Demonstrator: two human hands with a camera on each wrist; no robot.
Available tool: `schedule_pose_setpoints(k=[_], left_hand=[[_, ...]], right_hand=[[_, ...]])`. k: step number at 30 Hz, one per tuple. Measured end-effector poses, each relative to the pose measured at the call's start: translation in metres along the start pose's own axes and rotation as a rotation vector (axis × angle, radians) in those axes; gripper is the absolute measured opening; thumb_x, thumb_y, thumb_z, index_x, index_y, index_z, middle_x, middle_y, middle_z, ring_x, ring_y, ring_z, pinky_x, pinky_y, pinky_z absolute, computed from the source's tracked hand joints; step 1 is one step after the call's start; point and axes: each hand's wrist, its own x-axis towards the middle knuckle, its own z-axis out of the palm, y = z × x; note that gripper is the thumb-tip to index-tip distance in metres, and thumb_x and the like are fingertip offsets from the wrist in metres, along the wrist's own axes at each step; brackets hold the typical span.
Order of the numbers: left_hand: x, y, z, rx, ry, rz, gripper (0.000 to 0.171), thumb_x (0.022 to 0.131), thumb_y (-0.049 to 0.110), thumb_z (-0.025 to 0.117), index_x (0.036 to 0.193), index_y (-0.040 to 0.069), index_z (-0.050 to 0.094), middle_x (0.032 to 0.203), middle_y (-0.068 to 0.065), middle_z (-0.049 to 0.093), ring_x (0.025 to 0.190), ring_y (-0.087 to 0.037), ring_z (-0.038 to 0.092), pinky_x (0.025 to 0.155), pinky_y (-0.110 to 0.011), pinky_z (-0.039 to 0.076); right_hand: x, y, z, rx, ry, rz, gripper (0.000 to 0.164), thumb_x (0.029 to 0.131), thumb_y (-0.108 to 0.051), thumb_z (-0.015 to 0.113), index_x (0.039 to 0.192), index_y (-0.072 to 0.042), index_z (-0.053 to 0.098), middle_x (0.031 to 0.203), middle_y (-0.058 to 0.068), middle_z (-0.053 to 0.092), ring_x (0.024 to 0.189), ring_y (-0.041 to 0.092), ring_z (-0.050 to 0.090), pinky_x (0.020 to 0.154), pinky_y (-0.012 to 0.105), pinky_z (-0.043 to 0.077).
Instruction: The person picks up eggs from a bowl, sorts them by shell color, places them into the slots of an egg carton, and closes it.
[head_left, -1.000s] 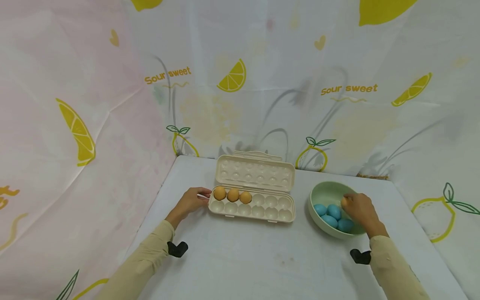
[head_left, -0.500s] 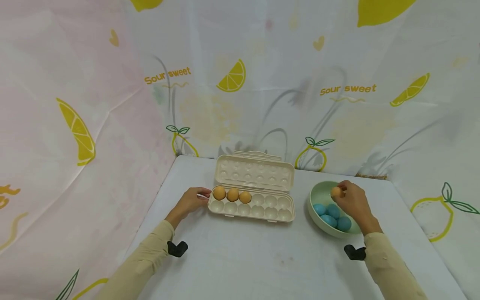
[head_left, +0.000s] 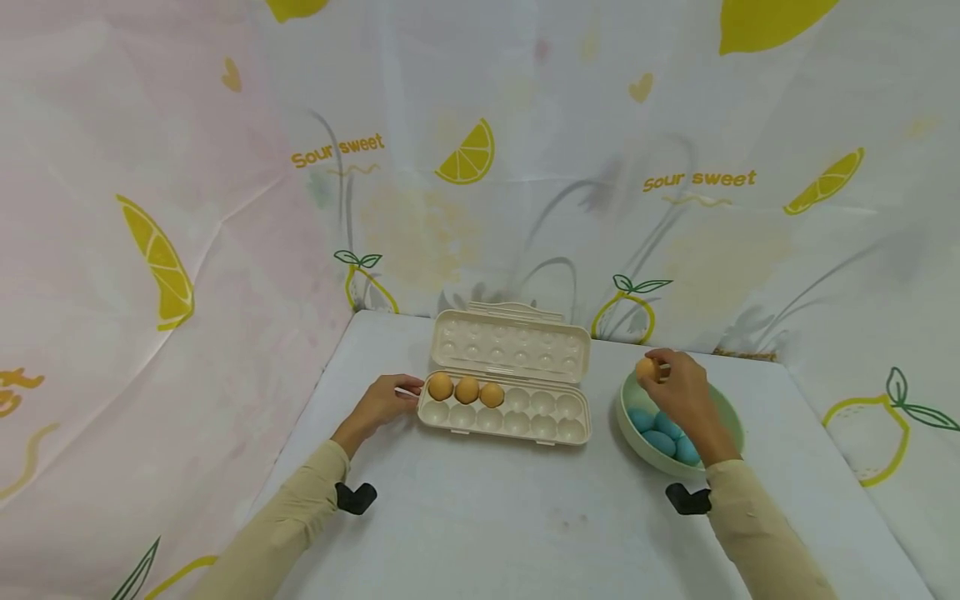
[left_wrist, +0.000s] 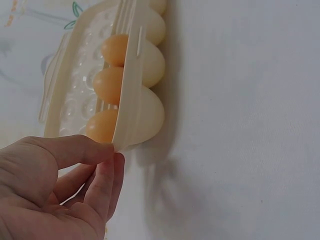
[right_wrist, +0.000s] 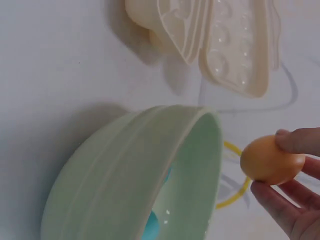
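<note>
An orange-brown egg (right_wrist: pixel 272 161) is pinched between the thumb and fingers of my right hand (head_left: pixel 684 395), above the left part of the green bowl's rim (head_left: pixel 624 421). Several blue eggs (head_left: pixel 660 443) lie in that bowl, partly covered by the hand. To the left, a cream egg carton (head_left: pixel 502 446) lies with its lid (head_left: pixel 510 343) raised. Three orange-brown eggs (head_left: pixel 467 390) fill the left end of its back row; the other cups hold nothing. My left hand (head_left: pixel 381 403) pinches the carton's left end by the rim, thumb above and fingers below in the left wrist view.
A white cloth (head_left: pixel 517 533) covers the table, and the bowl stands a short gap to the right of the carton. Lemon-printed sheets (head_left: pixel 525 167) hang behind and at the sides. A black wrist mount (head_left: pixel 356 498) sits at each sleeve cuff.
My right hand has lifted the orange-brown egg out of the bowl and carried it up and leftward to the rim. The left hand and the carton stay in place.
</note>
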Motion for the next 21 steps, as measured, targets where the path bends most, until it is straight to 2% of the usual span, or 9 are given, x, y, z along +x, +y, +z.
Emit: schedule_pose_setpoints(k=[7, 14, 21], left_hand=[[0.001, -0.002, 0.0, -0.002, 0.01, -0.014, 0.037, 0.086, -0.001, 0.066, 0.123, -0.004, 0.063, 0.113, -0.015, 0.065, 0.099, -0.026, 0.065, 0.078, -0.033, 0.052], [0.001, -0.003, -0.001, -0.006, 0.011, 0.002, 0.038, 0.085, 0.0, 0.066, 0.123, -0.005, 0.063, 0.112, -0.016, 0.065, 0.098, -0.026, 0.065, 0.076, -0.033, 0.052], [0.0, -0.002, -0.001, -0.014, -0.006, 0.009, 0.038, 0.086, -0.001, 0.065, 0.123, -0.006, 0.062, 0.113, -0.018, 0.064, 0.099, -0.027, 0.064, 0.076, -0.031, 0.051]], right_hand=[[0.003, -0.021, 0.019, 0.052, -0.012, 0.005, 0.036, 0.08, -0.007, 0.078, 0.111, 0.005, 0.064, 0.103, 0.023, 0.064, 0.086, 0.037, 0.067, 0.07, 0.047, 0.055], [0.005, -0.036, 0.042, 0.106, -0.032, -0.008, 0.034, 0.075, -0.007, 0.082, 0.104, 0.003, 0.066, 0.097, 0.021, 0.067, 0.08, 0.033, 0.069, 0.065, 0.04, 0.055], [0.009, -0.053, 0.062, 0.152, -0.073, -0.052, 0.035, 0.074, -0.006, 0.083, 0.104, 0.002, 0.066, 0.096, 0.018, 0.068, 0.08, 0.03, 0.069, 0.065, 0.037, 0.055]])
